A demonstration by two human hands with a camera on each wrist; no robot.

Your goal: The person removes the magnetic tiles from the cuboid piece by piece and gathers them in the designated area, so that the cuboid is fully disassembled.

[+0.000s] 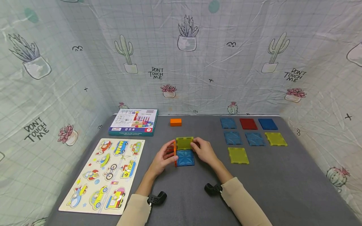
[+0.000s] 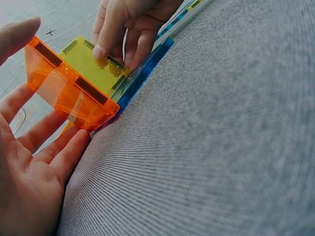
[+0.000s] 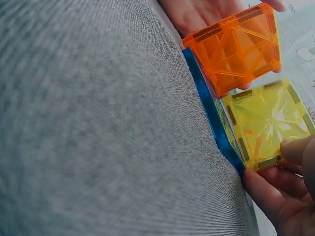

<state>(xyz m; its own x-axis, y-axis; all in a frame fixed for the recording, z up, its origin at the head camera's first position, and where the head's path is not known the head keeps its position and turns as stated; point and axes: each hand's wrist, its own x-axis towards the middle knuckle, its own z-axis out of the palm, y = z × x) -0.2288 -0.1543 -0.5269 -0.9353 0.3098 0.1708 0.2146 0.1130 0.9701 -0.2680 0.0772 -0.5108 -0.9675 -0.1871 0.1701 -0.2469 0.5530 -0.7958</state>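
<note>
A translucent blue magnetic tile point(image 1: 185, 158) lies flat on the table between the hands. Along its left side an orange magnetic tile point(image 2: 69, 88) stands on edge, held between the thumb and fingers of my left hand point(image 1: 161, 160). My right hand point(image 1: 205, 151) pinches a yellow magnetic tile point(image 3: 270, 120) by its right side, thumb on the near face. The yellow tile stands upright at the blue tile's far edge, its left side close by the orange one. In the right wrist view, the left fingers show partly behind the orange tile.
Right of the hands lie several loose tiles: blue point(image 1: 233, 138), red point(image 1: 248, 124), dark blue point(image 1: 268, 124) and yellow point(image 1: 238, 155). An orange block point(image 1: 176, 122) sits at the back. On the left are a boxed set point(image 1: 134, 121) and a vehicle puzzle board point(image 1: 93, 163).
</note>
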